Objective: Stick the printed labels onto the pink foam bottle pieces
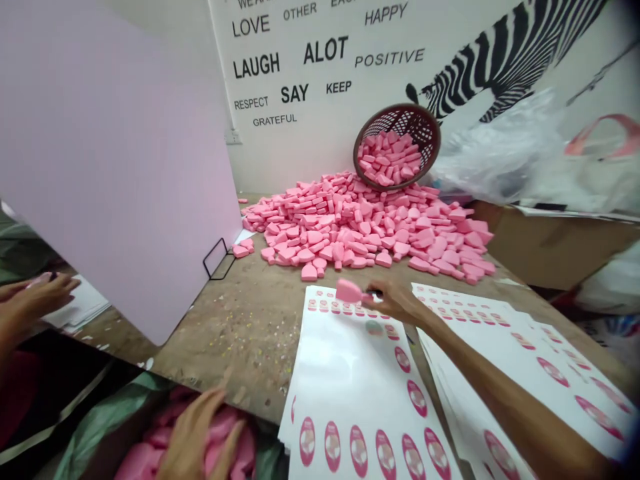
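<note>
My right hand [393,300] is closed round the narrow end of a pink bottle-shaped piece [349,291]. It holds the piece above the top of a sheet of oval pink stickers [345,373]; some sticker spots there are bare. Low in the view, my left hand [193,433] is spread over more pink pieces [140,461] in a container lined with green plastic [107,417]. Its fingers are apart and slightly blurred. A second stack of sticker sheets [475,353] lies under my right forearm.
A large heap of pink pieces [350,227] covers the table's back, with a tipped brown basket [433,143] of them on top. A tall pale board [125,167] with a black wire stand [219,259] rises at left. Beyond it, another person's hands [37,300] hold something small.
</note>
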Demonstrator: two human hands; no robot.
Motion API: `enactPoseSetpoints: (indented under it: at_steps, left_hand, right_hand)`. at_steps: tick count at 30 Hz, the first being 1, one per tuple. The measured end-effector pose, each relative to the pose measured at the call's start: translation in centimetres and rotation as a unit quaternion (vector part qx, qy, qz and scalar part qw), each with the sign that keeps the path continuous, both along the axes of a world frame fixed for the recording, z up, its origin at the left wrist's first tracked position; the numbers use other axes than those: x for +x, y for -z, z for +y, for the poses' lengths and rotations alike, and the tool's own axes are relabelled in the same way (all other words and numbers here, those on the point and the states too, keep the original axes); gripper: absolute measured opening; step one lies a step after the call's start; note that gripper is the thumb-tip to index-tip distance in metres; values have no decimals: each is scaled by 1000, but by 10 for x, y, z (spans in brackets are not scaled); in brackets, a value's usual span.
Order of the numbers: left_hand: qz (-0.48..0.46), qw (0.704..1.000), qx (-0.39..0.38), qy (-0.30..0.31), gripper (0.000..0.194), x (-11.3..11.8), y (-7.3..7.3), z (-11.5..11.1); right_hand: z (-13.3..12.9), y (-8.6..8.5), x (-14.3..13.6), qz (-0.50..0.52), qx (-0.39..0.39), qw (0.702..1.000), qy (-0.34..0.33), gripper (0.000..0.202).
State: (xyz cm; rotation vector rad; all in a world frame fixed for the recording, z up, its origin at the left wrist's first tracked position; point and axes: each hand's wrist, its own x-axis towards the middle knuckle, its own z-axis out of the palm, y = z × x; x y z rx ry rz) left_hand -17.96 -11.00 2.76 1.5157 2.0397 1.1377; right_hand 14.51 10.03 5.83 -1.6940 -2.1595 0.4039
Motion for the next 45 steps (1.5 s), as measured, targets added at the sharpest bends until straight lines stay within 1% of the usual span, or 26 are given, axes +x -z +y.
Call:
enactPoseSetpoints:
  at_steps: [1, 2, 3, 4, 5, 6, 7, 8, 9, 10, 11, 12, 13, 15, 17, 19, 22, 24, 26, 30, 37, 42, 45]
  left_hand:
    - [-12, 999, 1, 31, 38, 12, 1, 8]
    - [-41, 995, -6, 94, 44, 26, 1, 15]
    - [-78, 982, -28, 172, 51, 42, 0, 21]
    - [-122, 957, -71, 252, 55, 59, -2, 25]
    - [-166, 920, -128, 332, 51, 75, -3, 28]
    - [-209, 876, -178, 396, 44, 89, -4, 28]
    - [-259, 835, -216, 434, 38, 102, -3, 27]
    - [-312, 803, -238, 448, 36, 113, 0, 26]
    - [-360, 784, -245, 442, 36, 121, 3, 24]
    - [-398, 782, -237, 416, 37, 128, 7, 24]
    - [-424, 793, -215, 380, 39, 134, 10, 25]
    - [-437, 811, -186, 341, 41, 139, 14, 28]
    - [-441, 831, -153, 303, 42, 144, 16, 34]
    - [-443, 855, -100, 252, 45, 155, 19, 53]
    - [-439, 864, -78, 234, 46, 168, 21, 78]
    - [-432, 872, -67, 221, 46, 181, 23, 104]
    - [-429, 875, -58, 217, 45, 198, 31, 136]
    - [-432, 870, -65, 227, 44, 205, 38, 150]
    - [-433, 866, -79, 238, 43, 209, 46, 158]
    - [-428, 865, -97, 244, 43, 209, 55, 163]
    - [-426, 868, -95, 238, 45, 210, 61, 167]
    - [-450, 861, -82, 220, 47, 209, 65, 167]
    - [-468, 852, -81, 220, 45, 206, 65, 167]
  right_hand:
    - [-25, -10, 3, -2, -25, 998, -59, 15]
    - [-50, -18, 5, -4, -69, 985, -161, 12]
    - [-75, -24, 5, 3, -105, 966, -235, 11]
    - [-98, -28, 5, 17, -126, 953, -275, 13]
    - [-117, -28, 5, 33, -140, 944, -298, 15]
    - [-132, -26, 5, 53, -146, 941, -300, 18]
    - [-141, -21, 7, 74, -150, 942, -291, 22]
    - [-145, -13, 10, 96, -146, 947, -271, 24]
    - [-143, -4, 14, 111, -129, 957, -234, 24]
    - [-136, 7, 19, 121, -106, 969, -189, 24]
    - [-126, 18, 23, 122, -57, 984, -119, 27]
    - [-113, 29, 27, 101, 3, 995, -24, 32]
    - [-100, 40, 30, 91, 30, 995, 27, 35]
    - [-74, 59, 33, 74, 61, 992, 86, 34]
    - [-54, 73, 33, 53, 89, 988, 116, 28]
    - [-42, 82, 32, 29, 119, 985, 121, 22]
    - [-33, 93, 33, -3, 151, 983, 100, 19]
    - [-33, 99, 36, -16, 162, 983, 84, 19]
    - [-34, 103, 40, -21, 167, 983, 67, 19]
    - [-34, 105, 45, -10, 170, 984, 41, 15]
    - [-24, 104, 50, 42, 166, 985, 14, 11]
    - [-21, 95, 53, 105, 155, 982, -19, 15]
    - [-24, 88, 52, 169, 139, 976, -15, 19]
